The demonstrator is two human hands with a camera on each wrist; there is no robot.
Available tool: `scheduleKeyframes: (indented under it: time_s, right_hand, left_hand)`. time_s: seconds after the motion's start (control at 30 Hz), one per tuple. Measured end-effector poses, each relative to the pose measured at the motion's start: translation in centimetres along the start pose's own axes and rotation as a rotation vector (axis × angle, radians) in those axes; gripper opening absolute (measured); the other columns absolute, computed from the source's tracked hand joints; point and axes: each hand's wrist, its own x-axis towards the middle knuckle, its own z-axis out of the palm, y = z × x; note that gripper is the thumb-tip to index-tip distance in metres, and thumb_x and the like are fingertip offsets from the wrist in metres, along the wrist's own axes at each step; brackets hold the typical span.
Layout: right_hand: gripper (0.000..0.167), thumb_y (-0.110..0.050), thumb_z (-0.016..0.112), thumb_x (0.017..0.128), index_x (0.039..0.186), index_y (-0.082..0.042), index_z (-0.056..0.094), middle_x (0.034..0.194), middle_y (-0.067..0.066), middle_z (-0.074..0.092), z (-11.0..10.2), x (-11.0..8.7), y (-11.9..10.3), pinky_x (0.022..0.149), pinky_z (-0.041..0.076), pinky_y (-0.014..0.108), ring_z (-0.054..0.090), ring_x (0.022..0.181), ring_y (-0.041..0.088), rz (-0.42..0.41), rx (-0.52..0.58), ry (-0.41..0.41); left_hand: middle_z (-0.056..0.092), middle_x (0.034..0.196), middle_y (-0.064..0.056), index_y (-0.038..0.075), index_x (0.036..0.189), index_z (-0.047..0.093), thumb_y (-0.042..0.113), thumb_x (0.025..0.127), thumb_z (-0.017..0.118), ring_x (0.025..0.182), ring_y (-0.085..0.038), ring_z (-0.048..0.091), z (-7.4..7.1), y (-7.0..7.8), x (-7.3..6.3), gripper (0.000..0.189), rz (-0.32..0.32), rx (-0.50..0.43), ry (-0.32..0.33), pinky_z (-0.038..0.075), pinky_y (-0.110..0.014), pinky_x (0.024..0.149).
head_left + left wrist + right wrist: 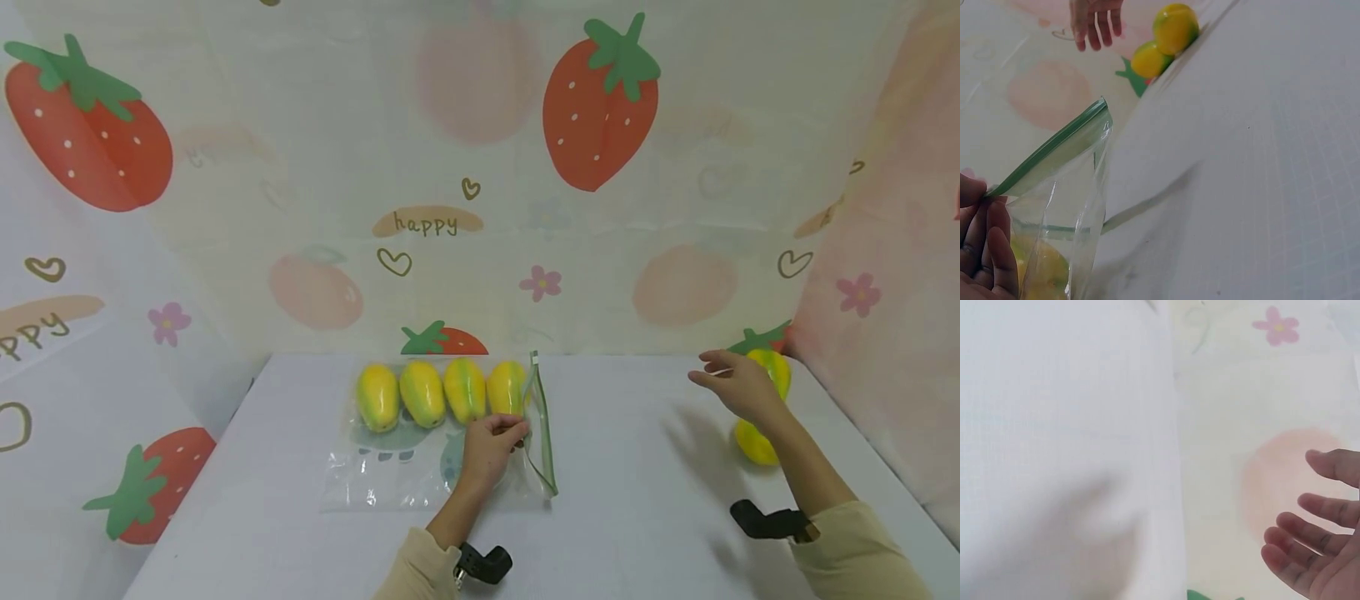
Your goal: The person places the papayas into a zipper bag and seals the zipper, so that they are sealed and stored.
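A clear zip bag (352, 487) lies flat with its green-edged mouth toward the right. Several yellow-green papaya-like fruits (422, 393) sit in a row inside it. My left hand (486, 454) pinches the bag's green zip edge (1054, 147) between thumb and fingers, lifting that side. Two more such fruits, a rear one (780, 371) and a front one (756, 443), rest at the right of the table, partly hidden by my right arm. My right hand (742, 387) hovers above the table beside them, fingers spread and relaxed, holding nothing.
A white-covered table (622, 517) carries everything. Behind it and at both sides hangs a cloth (510, 233) printed with strawberries, hearts and flowers. A black camera mount sits on each wrist, the left one (487, 565) close to the tabletop.
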Motion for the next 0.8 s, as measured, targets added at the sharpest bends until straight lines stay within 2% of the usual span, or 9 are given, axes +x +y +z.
scheduleKeyframes:
  time_s: [0.13,0.37,0.47,0.8]
  right_hand:
    - [0.066,-0.042,0.053,0.098,0.136,0.011,0.044,0.129,0.037,0.051,-0.4,-0.5,0.9,0.091,0.049,0.057,0.052,0.116,0.051,0.000,-0.011,0.012]
    - [0.069,-0.046,0.052,0.097,0.134,0.012,0.045,0.127,0.038,0.051,-1.1,-1.4,2.5,0.093,0.043,0.062,0.050,0.113,0.052,0.050,-0.060,0.028]
    - [0.070,-0.048,0.051,0.097,0.134,0.012,0.044,0.127,0.039,0.050,-1.6,-1.8,3.1,0.092,0.042,0.064,0.047,0.111,0.053,0.086,-0.103,0.029]
    - [0.071,-0.043,0.052,0.097,0.132,0.018,0.040,0.126,0.044,0.043,-2.5,-2.6,5.0,0.086,0.049,0.058,0.048,0.106,0.055,0.184,-0.175,0.012]
  left_hand:
    - [0.072,0.083,-0.018,-0.010,0.098,0.070,0.008,0.089,0.067,0.063,-0.005,0.058,-0.1,0.9,-0.5,0.020,-0.008,0.006,-0.006,0.049,-0.021,0.064]
    - [0.070,0.085,-0.022,-0.013,0.099,0.068,0.004,0.090,0.064,0.065,-0.006,0.058,-0.5,3.6,-2.3,0.020,-0.007,0.008,-0.026,0.049,-0.021,0.067]
    - [0.070,0.086,-0.023,-0.014,0.100,0.067,0.004,0.090,0.064,0.065,-0.006,0.058,-0.5,3.8,-2.5,0.021,-0.001,0.003,-0.028,0.050,-0.022,0.068]
    - [0.070,0.086,-0.025,-0.015,0.099,0.067,0.002,0.089,0.064,0.064,-0.005,0.058,-0.5,3.8,-2.4,0.020,0.010,0.004,-0.020,0.049,-0.020,0.065]
